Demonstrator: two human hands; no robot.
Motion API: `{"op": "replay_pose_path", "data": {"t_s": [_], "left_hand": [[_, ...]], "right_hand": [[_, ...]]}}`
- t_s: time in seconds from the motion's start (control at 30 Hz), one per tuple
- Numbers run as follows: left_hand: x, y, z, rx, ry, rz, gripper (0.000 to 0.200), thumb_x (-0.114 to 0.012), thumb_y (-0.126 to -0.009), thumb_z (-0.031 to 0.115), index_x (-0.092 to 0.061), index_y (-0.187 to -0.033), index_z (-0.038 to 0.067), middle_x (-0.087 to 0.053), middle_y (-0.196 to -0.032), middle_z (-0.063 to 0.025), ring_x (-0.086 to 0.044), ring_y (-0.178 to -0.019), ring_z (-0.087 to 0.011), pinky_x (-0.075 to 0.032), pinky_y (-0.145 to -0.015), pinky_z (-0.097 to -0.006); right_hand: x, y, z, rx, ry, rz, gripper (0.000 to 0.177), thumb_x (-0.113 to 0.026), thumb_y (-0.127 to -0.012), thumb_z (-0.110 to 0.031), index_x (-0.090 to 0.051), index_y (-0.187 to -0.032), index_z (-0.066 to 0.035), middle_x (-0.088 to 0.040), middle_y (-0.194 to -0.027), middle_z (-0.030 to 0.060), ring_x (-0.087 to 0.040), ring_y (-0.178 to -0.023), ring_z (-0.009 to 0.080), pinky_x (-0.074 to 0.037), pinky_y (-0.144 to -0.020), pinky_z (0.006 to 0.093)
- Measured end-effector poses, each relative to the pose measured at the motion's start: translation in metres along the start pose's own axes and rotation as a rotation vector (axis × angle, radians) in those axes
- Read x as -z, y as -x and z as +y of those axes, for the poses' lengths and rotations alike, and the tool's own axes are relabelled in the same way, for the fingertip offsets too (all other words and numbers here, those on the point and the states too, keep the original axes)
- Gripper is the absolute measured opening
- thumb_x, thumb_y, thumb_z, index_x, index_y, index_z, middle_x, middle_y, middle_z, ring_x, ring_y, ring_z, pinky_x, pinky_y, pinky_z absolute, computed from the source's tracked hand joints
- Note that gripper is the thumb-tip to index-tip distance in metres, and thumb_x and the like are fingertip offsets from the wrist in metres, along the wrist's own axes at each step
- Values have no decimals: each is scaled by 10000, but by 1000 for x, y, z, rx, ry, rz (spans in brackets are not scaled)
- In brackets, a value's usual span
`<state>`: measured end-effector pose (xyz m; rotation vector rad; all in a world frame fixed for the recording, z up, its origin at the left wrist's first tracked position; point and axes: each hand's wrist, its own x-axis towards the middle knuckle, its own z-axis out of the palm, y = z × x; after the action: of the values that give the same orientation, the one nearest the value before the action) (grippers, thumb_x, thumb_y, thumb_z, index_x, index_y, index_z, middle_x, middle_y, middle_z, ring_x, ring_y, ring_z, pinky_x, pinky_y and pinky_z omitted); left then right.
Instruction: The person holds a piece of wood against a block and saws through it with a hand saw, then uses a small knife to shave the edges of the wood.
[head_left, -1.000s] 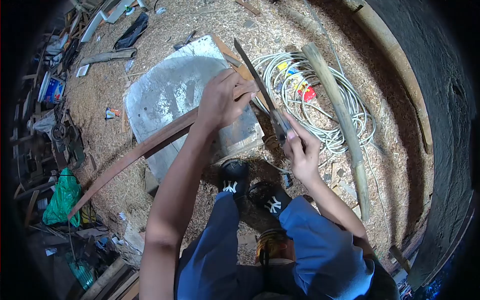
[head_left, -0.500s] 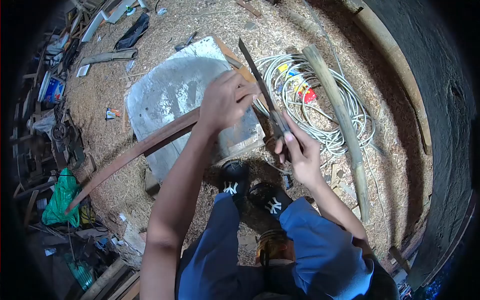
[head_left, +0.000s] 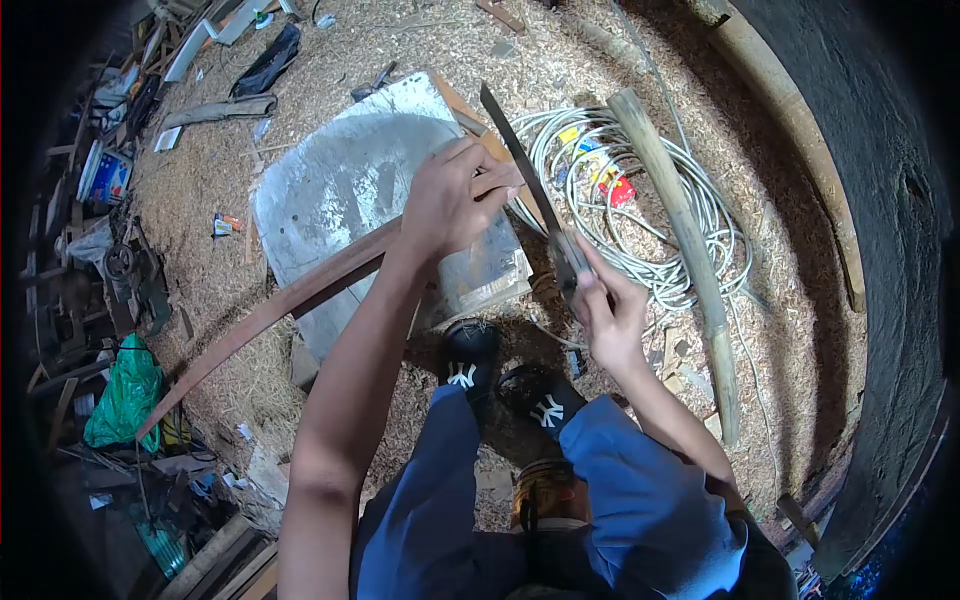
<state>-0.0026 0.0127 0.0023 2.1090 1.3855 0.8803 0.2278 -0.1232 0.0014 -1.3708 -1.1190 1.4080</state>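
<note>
Wooden strip (head_left: 300,289) lies in the left hand (head_left: 447,205), blade (head_left: 521,158) in the right hand (head_left: 612,312).

Flr (head_left: 430,45) is covered w/ wood shavings; on it lie a lt-grey cable coil (head_left: 672,290), a pole (head_left: 694,235) partly across it & a blk bag (head_left: 265,65).

Strong fisheye curvature, blackened corners, dim left edge, pale glare on metal sheet (head_left: 345,190).
</note>
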Motion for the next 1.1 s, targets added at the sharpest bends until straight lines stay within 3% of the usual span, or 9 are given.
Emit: {"op": "replay_pose_path", "data": {"t_s": [0.27, 0.33, 0.6, 0.73, 0.77, 0.87, 0.9, 1.0, 1.1], "left_hand": [[-3, 4, 2, 13, -111, 53, 232, -843, -801, 187, -723, -940, 44, -666, -877, -129, -670, -827, -355, -506, -748, -419], [-3, 3, 3, 14, -69, 43, 231, -843, -804, 181, -725, -946, 42, -662, -874, -128, -668, -820, -338, -506, -745, -411], [-1, 2, 0, 36, 5, -10, 233, -846, -809, 152, -736, -982, 41, -649, -874, -116, -650, -808, -286, -505, -723, -385], [0, 2, 6, 66, -23, 11, 241, -856, -806, 159, -728, -971, 39, -655, -886, -107, -653, -816, -282, -508, -732, -385], [1, 3, 6, 79, -53, 4, 244, -858, -806, 159, -724, -970, 38, -658, -889, -106, -655, -821, -279, -510, -737, -384], [-1, 4, 4, 66, -30, 10, 248, -856, -813, 157, -717, -980, 35, -667, -904, -112, -661, -824, -285, -516, -742, -384], [0, 4, 3, 66, -35, 12, 248, -856, -813, 157, -717, -980, 35, -667, -904, -112, -661, -824, -285, -516, -742, -384], [0, 1, 3, 75, -1, 0, 236, -849, -820, 154, -711, -966, 31, -679, -920, -122, -674, -830, -304, -521, -738, -393], [1, 4, 6, 75, -46, -8, 231, -852, -816, 151, -699, -942, 31, -689, -932, -130, -684, -837, -326, -524, -732, -397]], "right_hand": [[21, 43, 8, 80, 164, -1, 445, -540, -1033, -34, -561, -1476, 5, -602, -809, -35, -436, -634, 37, -397, -584, 224], [27, 54, 5, -54, -34, -15, 435, -521, -1039, -37, -562, -1469, 18, -593, -790, -33, -450, -639, 36, -400, -587, 223], [-1, -4, -2, -30, 33, 2, 434, -571, -1035, -66, -578, -1468, -26, -495, -730, -34, -412, -677, 46, -370, -600, 235], [22, 41, 8, 85, 142, -10, 446, -566, -1027, -47, -571, -1472, -15, -720, -984, 29, -472, -707, 30, -433, -647, 211], [31, 53, 9, -26, 75, -33, 446, -554, -1026, -45, -564, -1469, 5, -737, -1233, 107, -562, -789, 48, -485, -751, 215], [33, 53, -1, -159, 57, -63, 448, -546, -1024, -37, -557, -1469, 17, -722, -1291, 157, -633, -919, 86, -509, -850, 250], [26, 45, 0, 20, 147, -52, 442, -562, -1027, -58, -567, -1465, 4, -721, -1295, 175, -656, -1028, 110, -508, -920, 275], [4, -1, -3, 23, 84, 10, 429, -582, -1034, -87, -580, -1456, -7, -722, -1286, 185, -660, -1067, 115, -503, -940, 273], [0, -8, -8, -34, 118, -3, 416, -595, -1042, -109, -592, -1446, -10, -734, -1239, 140, -618, -858, 72, -499, -782, 243]]}}
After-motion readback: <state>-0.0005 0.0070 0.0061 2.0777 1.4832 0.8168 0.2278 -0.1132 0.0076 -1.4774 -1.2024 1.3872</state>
